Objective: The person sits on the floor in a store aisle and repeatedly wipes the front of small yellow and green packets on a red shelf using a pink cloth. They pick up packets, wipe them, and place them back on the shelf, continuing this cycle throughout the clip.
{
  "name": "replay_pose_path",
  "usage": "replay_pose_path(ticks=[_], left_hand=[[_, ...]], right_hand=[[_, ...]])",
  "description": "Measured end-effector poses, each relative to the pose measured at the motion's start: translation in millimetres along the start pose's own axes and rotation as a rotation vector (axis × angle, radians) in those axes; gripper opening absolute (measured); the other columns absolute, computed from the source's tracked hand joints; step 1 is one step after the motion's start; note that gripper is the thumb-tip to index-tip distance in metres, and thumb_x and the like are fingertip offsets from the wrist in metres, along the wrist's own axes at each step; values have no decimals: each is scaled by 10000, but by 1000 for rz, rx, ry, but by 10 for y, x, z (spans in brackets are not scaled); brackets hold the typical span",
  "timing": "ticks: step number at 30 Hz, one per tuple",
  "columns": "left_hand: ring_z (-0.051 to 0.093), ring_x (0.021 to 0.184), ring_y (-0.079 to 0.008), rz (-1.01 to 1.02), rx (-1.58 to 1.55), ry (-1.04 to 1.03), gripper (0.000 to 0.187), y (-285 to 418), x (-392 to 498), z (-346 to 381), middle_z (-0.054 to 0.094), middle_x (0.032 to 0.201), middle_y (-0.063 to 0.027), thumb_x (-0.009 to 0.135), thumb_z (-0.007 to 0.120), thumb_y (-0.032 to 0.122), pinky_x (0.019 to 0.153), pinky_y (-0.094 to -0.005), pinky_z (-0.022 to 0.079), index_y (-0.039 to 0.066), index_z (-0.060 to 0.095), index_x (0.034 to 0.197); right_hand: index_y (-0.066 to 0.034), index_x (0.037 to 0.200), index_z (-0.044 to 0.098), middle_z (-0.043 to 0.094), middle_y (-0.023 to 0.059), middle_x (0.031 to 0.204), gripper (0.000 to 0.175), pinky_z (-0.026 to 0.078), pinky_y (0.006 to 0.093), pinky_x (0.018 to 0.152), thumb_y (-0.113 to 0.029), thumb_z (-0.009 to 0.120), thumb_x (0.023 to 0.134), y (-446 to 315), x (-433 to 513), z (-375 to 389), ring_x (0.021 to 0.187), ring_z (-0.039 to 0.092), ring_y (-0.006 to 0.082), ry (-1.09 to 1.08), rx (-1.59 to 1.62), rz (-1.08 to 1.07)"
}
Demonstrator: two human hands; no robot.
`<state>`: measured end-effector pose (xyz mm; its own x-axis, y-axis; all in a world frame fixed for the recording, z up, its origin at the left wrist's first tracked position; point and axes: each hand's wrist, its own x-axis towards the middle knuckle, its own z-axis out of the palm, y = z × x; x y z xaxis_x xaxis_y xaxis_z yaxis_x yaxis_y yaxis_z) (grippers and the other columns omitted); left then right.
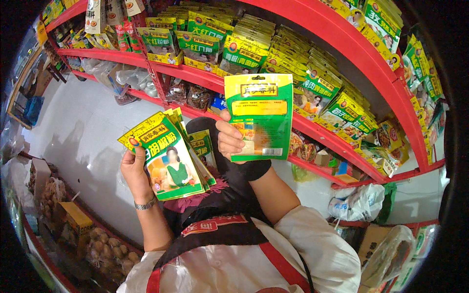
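A fanned stack of green and yellow seasoning packets (pixel 183 161) is pinched at its left edge by my left hand (pixel 135 164), thumb across the front. The front packet bears writing and a picture of a person in green. My right hand (pixel 229 137) grips a single seasoning packet (pixel 273 124) by its left side, upright with its printed back and barcode towards me. Another packet (pixel 202 144) shows behind the stack, above my lap; whether it rests there or belongs to the stack I cannot tell.
Red metal shelves (pixel 198 75) curve across the front, with rows of hanging-hole seasoning packets (pixel 243 55) in display boxes. Dried goods in clear bags (pixel 179 93) sit on the lower shelf. At lower left are netted round goods (pixel 110 247) and a yellow carton (pixel 75 216). A white plastic bag (pixel 357 203) hangs at right.
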<state>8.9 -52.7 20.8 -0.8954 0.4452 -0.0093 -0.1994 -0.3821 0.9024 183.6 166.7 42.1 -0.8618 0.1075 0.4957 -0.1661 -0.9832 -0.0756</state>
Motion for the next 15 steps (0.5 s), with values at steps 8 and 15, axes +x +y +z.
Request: replay_pose_path(ticks=[8, 15], left_hand=[[663, 862, -94, 15, -30, -12, 214, -42, -4, -14, 731, 1032, -63, 1024, 666, 160, 781, -248, 532, -37, 696, 1104], [629, 832, -74, -26, 144, 53, 196, 10, -18, 23, 718, 978, -28, 1022, 668, 166, 759, -247, 513, -24, 711, 1042]], right_hand=[[42, 1273, 500, 480, 66, 824, 468, 403, 284, 535, -335, 589, 1009, -10, -25, -20, 606, 481, 149, 21, 8, -4], [41, 1330, 492, 490, 73, 820, 507, 415, 304, 538, -351, 568, 1019, 4, 0, -17, 601, 490, 157, 40, -57, 13]])
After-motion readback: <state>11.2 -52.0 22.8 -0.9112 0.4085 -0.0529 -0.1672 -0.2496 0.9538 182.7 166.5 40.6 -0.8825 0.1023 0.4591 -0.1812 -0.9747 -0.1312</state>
